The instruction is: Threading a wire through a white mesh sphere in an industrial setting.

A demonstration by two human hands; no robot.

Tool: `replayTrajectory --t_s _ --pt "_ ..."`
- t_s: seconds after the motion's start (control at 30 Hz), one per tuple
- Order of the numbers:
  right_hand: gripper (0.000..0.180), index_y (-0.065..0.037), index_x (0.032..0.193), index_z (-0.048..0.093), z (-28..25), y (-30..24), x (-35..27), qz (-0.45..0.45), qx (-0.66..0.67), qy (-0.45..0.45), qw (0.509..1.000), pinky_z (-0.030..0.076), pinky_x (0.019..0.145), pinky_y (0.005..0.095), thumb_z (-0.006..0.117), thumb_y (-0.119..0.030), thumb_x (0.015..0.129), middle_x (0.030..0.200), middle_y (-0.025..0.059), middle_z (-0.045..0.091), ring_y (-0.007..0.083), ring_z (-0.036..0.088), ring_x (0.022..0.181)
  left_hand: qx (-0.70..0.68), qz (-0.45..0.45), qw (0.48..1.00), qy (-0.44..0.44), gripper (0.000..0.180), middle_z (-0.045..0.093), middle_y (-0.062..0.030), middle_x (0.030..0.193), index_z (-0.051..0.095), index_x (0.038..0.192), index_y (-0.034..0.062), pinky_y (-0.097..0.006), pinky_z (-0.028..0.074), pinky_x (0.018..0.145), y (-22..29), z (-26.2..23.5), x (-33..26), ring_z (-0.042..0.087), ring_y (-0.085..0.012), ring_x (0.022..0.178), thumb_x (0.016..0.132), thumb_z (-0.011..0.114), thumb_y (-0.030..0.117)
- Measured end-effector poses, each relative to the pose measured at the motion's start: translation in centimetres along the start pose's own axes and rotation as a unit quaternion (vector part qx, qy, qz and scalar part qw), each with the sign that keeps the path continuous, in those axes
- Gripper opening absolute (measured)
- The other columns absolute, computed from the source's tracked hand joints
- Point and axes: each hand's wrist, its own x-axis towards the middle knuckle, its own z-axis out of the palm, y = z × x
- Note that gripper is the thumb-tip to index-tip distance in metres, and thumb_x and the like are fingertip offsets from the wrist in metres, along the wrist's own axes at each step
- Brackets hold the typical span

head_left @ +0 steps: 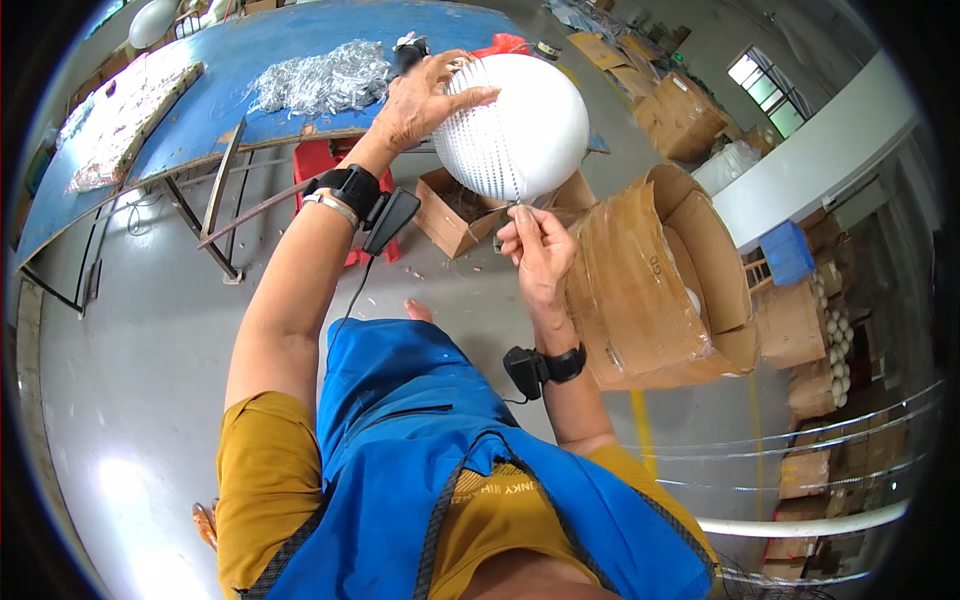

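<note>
A large white ball (548, 125) is in front of me, beyond my knees. Rows of small silvery beads (470, 150) cover its left side, and the right side is bare and smooth. My left hand (415, 105) grips the ball at its upper left, with the thumb stretched across the beaded rows. Below the ball, my right hand (540, 245) is closed in a pinch on the end of a thin silvery bead strip (516, 185). This strip runs down the ball's front along the edge of the beaded part. Whatever may support the ball from behind is hidden.
A blue table (300, 30) at the far left bears a heap of silvery strips (325, 78). A red stool (315, 165) stands below its edge. One open carton (445, 215) sits under the ball; a larger carton (630, 285) is beside my right forearm.
</note>
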Motion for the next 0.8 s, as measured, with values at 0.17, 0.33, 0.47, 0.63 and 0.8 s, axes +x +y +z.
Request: replayTrajectory --t_s 0.17,0.33,0.47,0.63,0.8 --pt "0.019 0.003 0.079 0.058 0.4 1.2 1.8 -0.013 0.007 0.031 0.999 0.038 0.046 0.0178 0.058 -0.015 0.085 0.06 0.0048 0.058 0.0058 0.048 0.048 0.081 0.054 0.991 0.088 0.076 0.053 -0.0173 0.108 0.052 0.115 0.0066 -0.041 0.037 0.09 -2.2 0.7 0.8 0.049 -0.031 0.106 0.065 0.062 0.062" --pt "0.023 0.002 0.073 0.058 0.3 1.6 2.7 -0.03 0.0 0.062 0.998 0.038 0.043 0.0177 0.06 -0.018 0.083 0.056 0.0036 0.056 0.0052 0.047 0.046 0.033 0.082 0.994 0.067 0.052 0.056 -0.0136 0.106 0.062 0.102 0.0059 -0.04 0.039 0.086 0.7 0.0 0.6 0.052 -0.0283 0.099 0.072 0.064 0.048" --pt "0.022 0.001 0.074 0.058 0.5 1.2 2.6 0.001 0.004 0.06 0.998 0.039 0.045 0.0173 0.062 -0.018 0.082 0.059 0.0041 0.057 0.0044 0.047 0.047 -0.043 0.051 0.997 0.037 0.041 0.062 -0.0134 0.093 0.065 0.089 0.0031 -0.035 0.041 0.085 -0.2 0.6 1.1 0.056 -0.0267 0.093 0.074 0.065 0.041" --pt "0.019 0.001 0.08 0.059 0.3 0.8 1.1 -0.024 0.003 0.006 1.0 0.041 0.051 0.0176 0.055 -0.016 0.087 0.069 0.0025 0.059 0.004 0.049 0.056 -0.047 0.021 0.998 0.02 0.042 0.062 -0.0148 0.094 0.065 0.091 0.0017 -0.035 0.04 0.085 -1.2 0.3 1.3 0.056 -0.0262 0.094 0.074 0.066 0.04" --pt "0.022 0.004 0.085 0.057 -0.2 1.2 1.4 -0.036 -0.016 -0.001 0.999 0.045 0.052 0.0219 0.051 -0.017 0.088 0.067 0.0058 0.059 0.0086 0.054 0.055 -0.053 0.008 0.999 -0.002 0.049 0.064 -0.0156 0.09 0.065 0.093 0.0 -0.034 0.042 0.083 -0.4 0.4 1.4 0.059 -0.0247 0.089 0.073 0.065 0.045"
